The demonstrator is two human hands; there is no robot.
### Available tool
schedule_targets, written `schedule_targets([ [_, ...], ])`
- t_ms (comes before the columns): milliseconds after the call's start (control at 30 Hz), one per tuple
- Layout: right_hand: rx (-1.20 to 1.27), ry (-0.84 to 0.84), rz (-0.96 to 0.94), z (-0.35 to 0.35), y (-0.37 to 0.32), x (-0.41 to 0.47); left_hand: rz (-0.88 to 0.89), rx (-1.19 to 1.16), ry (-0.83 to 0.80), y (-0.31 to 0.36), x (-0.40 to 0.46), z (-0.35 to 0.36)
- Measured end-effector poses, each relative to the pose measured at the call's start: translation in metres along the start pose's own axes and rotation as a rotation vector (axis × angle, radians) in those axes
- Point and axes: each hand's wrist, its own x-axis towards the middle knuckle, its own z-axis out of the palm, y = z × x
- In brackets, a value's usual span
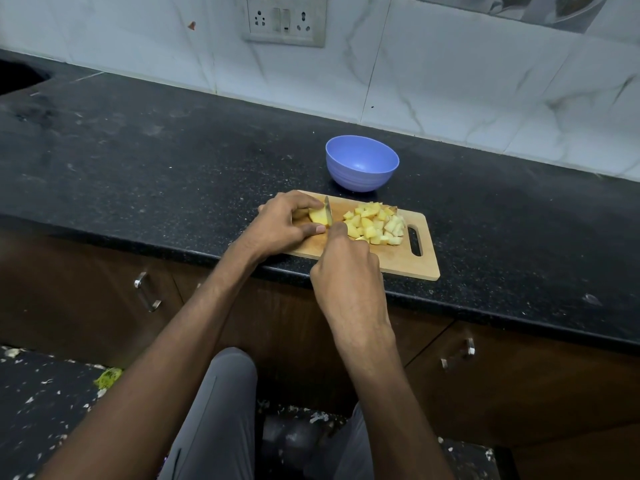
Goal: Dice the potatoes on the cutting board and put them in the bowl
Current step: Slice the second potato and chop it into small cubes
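Observation:
A wooden cutting board (401,263) lies at the front edge of the black counter. On its left part my left hand (282,223) grips an uncut piece of potato (318,216) between fingers and thumb. My right hand (348,268) grips a knife, its handle hidden in my fist. The knife blade (328,214) stands upright against the right side of that piece. A pile of several yellow potato cubes (375,223) sits on the board to the right of the blade. Behind the board stands a blue bowl (362,162) with nothing visible inside.
The black stone counter (156,161) stretches left and right, with a tiled wall and a socket panel (285,19) behind it. A dark sink opening (17,76) is at the far left. Brown cabinet doors with metal handles (147,292) are below.

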Motion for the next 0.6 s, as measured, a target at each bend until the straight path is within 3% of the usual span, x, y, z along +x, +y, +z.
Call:
schedule_targets([
  [600,-0.112,0.114,-0.018,0.02,-0.007,-0.004,0.022,0.002,-0.016,0.01,-0.004,-0.004],
])
